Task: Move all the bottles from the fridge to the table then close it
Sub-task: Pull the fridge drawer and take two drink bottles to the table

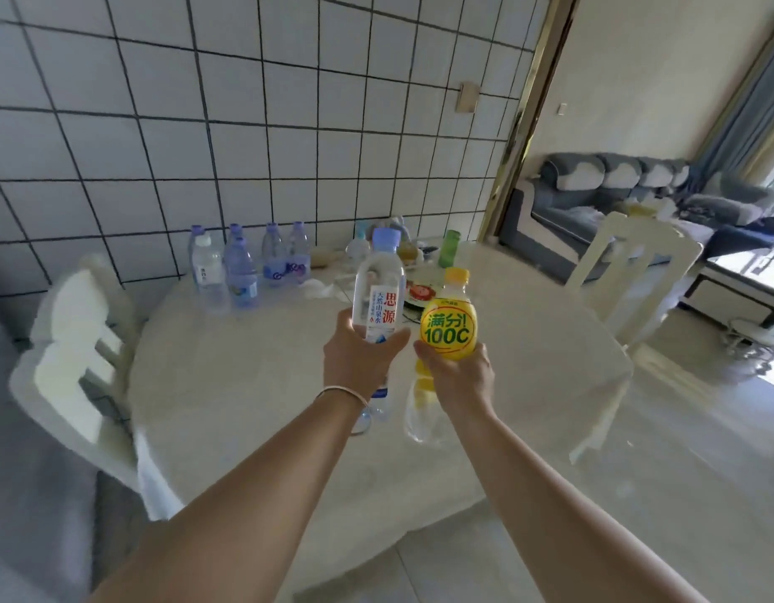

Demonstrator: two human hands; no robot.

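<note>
My left hand (354, 363) grips a clear water bottle (378, 289) with a pale blue cap and a white label with red characters. My right hand (457, 380) grips a yellow drink bottle (449, 324) with a yellow cap, marked 100C. Both bottles are held upright, side by side, above the middle of the round white table (254, 385). Several clear bottles with purple caps (246, 272) stand on the table's far left part, near the tiled wall. The fridge is out of view.
Dishes, a green bottle (450, 250) and other clutter sit at the table's far side. White chairs stand at the left (72, 341) and the right (633, 272). A doorway on the right opens to a room with a grey sofa (615, 189).
</note>
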